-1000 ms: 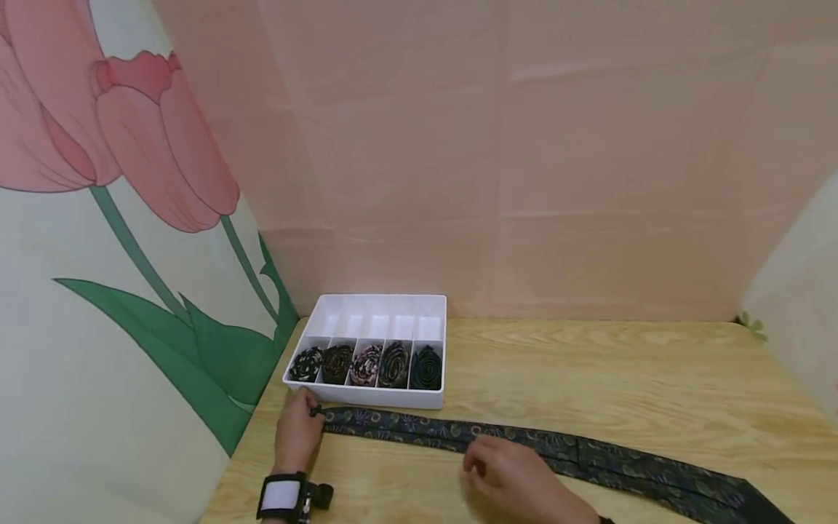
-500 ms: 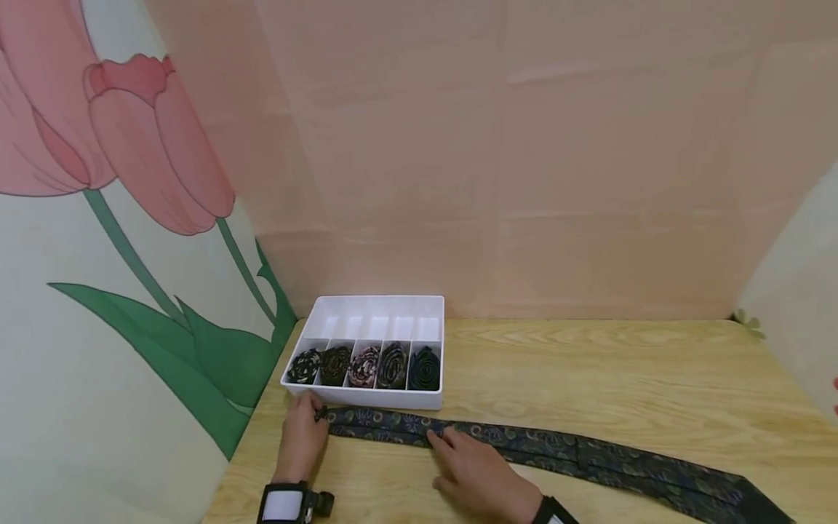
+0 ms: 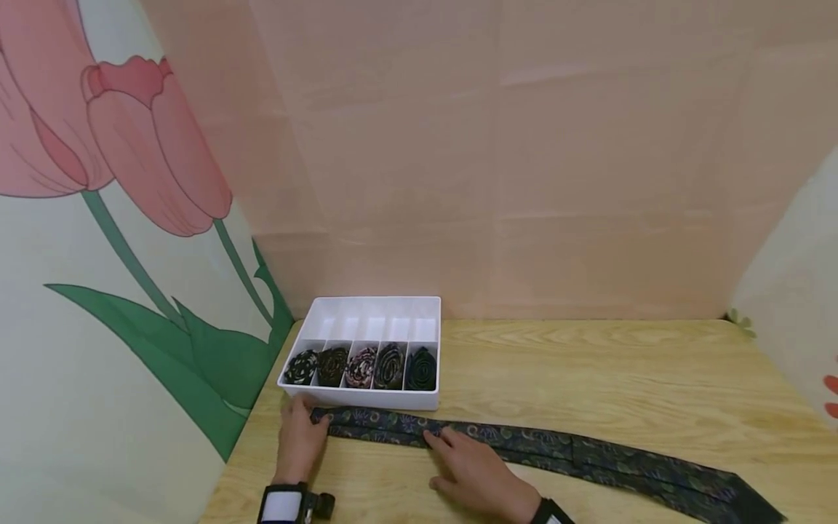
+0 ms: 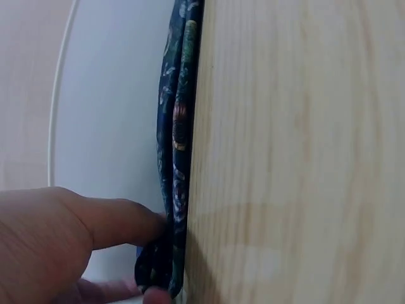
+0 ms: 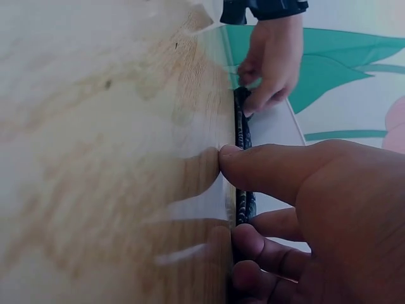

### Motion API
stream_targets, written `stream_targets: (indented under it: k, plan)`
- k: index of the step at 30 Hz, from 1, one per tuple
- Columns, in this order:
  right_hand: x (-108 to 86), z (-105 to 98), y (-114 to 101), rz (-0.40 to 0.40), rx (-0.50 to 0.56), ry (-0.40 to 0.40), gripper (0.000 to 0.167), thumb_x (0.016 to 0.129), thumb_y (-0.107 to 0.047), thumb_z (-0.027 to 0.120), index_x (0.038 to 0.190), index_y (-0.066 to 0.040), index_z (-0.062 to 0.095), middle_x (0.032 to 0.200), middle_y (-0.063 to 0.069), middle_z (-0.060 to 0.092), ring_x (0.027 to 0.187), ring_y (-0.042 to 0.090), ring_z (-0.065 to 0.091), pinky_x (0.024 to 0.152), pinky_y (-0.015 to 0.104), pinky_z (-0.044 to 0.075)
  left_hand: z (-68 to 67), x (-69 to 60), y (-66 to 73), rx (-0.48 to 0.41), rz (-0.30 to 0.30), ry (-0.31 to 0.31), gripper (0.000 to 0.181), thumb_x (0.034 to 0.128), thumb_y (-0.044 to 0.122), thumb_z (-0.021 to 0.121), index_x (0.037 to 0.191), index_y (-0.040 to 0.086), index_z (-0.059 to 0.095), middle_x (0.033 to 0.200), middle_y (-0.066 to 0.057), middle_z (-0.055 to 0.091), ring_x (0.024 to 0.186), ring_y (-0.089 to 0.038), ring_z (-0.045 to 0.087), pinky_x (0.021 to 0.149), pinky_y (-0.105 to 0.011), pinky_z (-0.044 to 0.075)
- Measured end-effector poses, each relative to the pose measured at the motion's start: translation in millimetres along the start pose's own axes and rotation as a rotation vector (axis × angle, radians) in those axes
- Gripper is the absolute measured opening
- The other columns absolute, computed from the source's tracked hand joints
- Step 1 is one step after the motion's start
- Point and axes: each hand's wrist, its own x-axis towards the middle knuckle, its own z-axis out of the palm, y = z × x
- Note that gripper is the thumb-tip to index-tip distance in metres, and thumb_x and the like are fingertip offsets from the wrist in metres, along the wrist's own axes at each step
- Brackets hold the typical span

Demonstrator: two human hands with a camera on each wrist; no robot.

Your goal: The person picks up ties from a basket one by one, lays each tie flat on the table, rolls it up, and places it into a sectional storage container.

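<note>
A dark necktie with a floral pattern stretches across the table in the head view, its wide end at the lower right. At its narrow end my left hand pinches a small turned-over roll, with the thumb on one side and fingertips on the other. Further along, my right hand touches the tie with extended fingers, the index fingertip resting on the cloth. In the right wrist view the right thumb is set against the tabletop beside the tie.
Just beyond the left hand stands a white divided box. Its front compartments hold several rolled ties; the back row shows bare white bottoms. The wooden table meets a tan backdrop behind and a tulip-printed wall at left.
My right hand has moved left along the tie and put its fingers down on it. The left hand stays at the narrow end, where the cloth has been turned over.
</note>
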Motion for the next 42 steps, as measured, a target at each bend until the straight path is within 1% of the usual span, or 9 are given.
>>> stream_targets:
  k: [3, 5, 10, 14, 19, 23, 27, 31, 42]
  plan:
    - [-1.0, -1.2, -1.4, 0.003, 0.001, -0.009, 0.069, 0.098, -0.048, 0.074, 0.156, -0.017, 0.055, 0.104, -0.006, 0.057, 0.079, 0.003, 0.045, 0.067, 0.027, 0.039, 0.6, -1.7, 2.4, 0.037, -0.079, -0.028, 0.044, 0.093, 0.015, 0.075, 0.123, -0.012, 0.057, 0.128, -0.039, 0.052, 0.112, -0.058, 0.061, 0.094, -0.067, 0.051]
    - [-1.7, -1.2, -1.6, 0.002, -0.003, -0.009, 0.068, 0.098, -0.048, 0.073, 0.156, -0.017, 0.055, 0.103, -0.007, 0.056, 0.078, 0.003, 0.044, 0.067, 0.027, 0.039, 1.6, -2.4, 3.5, 0.049, -0.077, -0.014, 0.041, 0.0925, 0.015, 0.075, 0.119, -0.011, 0.058, 0.124, -0.038, 0.056, 0.11, -0.057, 0.062, 0.091, -0.066, 0.052]
    - [-3.3, 0.8, -0.4, -0.007, -0.01, 0.002, 0.067, 0.098, -0.048, 0.072, 0.155, -0.017, 0.055, 0.1, -0.009, 0.052, 0.076, 0.003, 0.042, 0.066, 0.026, 0.037, 6.8, -3.2, 8.1, 0.056, 0.062, 0.068, 0.026, 0.0868, 0.002, 0.08, 0.098, 0.001, 0.056, 0.098, -0.021, 0.059, 0.086, -0.039, 0.063, 0.07, -0.053, 0.05]
    - [-3.7, 1.6, 0.5, -0.014, -0.006, 0.011, 0.067, 0.099, -0.047, 0.072, 0.155, -0.017, 0.055, 0.097, -0.01, 0.049, 0.075, 0.004, 0.04, 0.065, 0.025, 0.035, 11.6, -4.4, 15.2, 0.038, 0.135, 0.091, 0.027, 0.083, 0.001, 0.085, 0.088, 0.004, 0.059, 0.091, -0.014, 0.056, 0.079, -0.029, 0.057, 0.068, -0.045, 0.046]
    - [-3.7, 1.1, 0.3, -0.01, -0.013, 0.015, 0.067, 0.098, -0.047, 0.073, 0.155, -0.017, 0.055, 0.099, -0.009, 0.051, 0.076, 0.003, 0.041, 0.066, 0.025, 0.037, 15.8, -8.1, 23.4, 0.039, 0.128, 0.051, 0.015, 0.0944, 0.011, 0.076, 0.084, 0.002, 0.071, 0.09, -0.014, 0.061, 0.081, -0.028, 0.059, 0.071, -0.046, 0.049]
    - [-3.4, 2.2, 0.8, -0.012, -0.012, 0.022, 0.067, 0.098, -0.047, 0.074, 0.155, -0.017, 0.056, 0.098, -0.01, 0.05, 0.076, 0.003, 0.041, 0.066, 0.025, 0.037, 16.0, -10.6, 26.5, 0.02, 0.121, 0.039, 0.005, 0.0896, 0.001, 0.069, 0.093, -0.002, 0.067, 0.091, -0.015, 0.061, 0.083, -0.03, 0.061, 0.075, -0.049, 0.051]
    - [-2.9, 3.4, 1.1, -0.008, -0.006, 0.019, 0.067, 0.098, -0.048, 0.074, 0.155, -0.017, 0.056, 0.098, -0.01, 0.051, 0.075, 0.002, 0.041, 0.065, 0.025, 0.037, 13.5, -14.0, 28.6, -0.001, 0.066, 0.035, 0.023, 0.085, 0.001, 0.074, 0.102, -0.001, 0.059, 0.099, -0.021, 0.059, 0.091, -0.037, 0.06, 0.079, -0.052, 0.049]
    - [-3.2, 2.3, 0.9, -0.007, -0.004, 0.011, 0.068, 0.098, -0.05, 0.073, 0.155, -0.018, 0.055, 0.099, -0.01, 0.051, 0.075, 0.002, 0.041, 0.065, 0.025, 0.037, 11.7, -17.2, 29.3, 0.065, 0.025, 0.019, 0.033, 0.0851, 0.011, 0.079, 0.106, 0.0, 0.057, 0.109, -0.026, 0.057, 0.1, -0.047, 0.059, 0.081, -0.058, 0.049]
    - [-6.4, 3.3, 1.3, -0.035, -0.02, 0.048, 0.067, 0.098, -0.049, 0.073, 0.155, -0.016, 0.056, 0.097, -0.011, 0.048, 0.074, 0.002, 0.038, 0.065, 0.023, 0.035, 26.4, -21.6, 35.2, 0.028, 0.293, 0.018, 0.018, 0.0815, -0.001, 0.085, 0.093, 0.007, 0.074, 0.104, -0.011, 0.063, 0.099, -0.033, 0.062, 0.089, -0.051, 0.05]
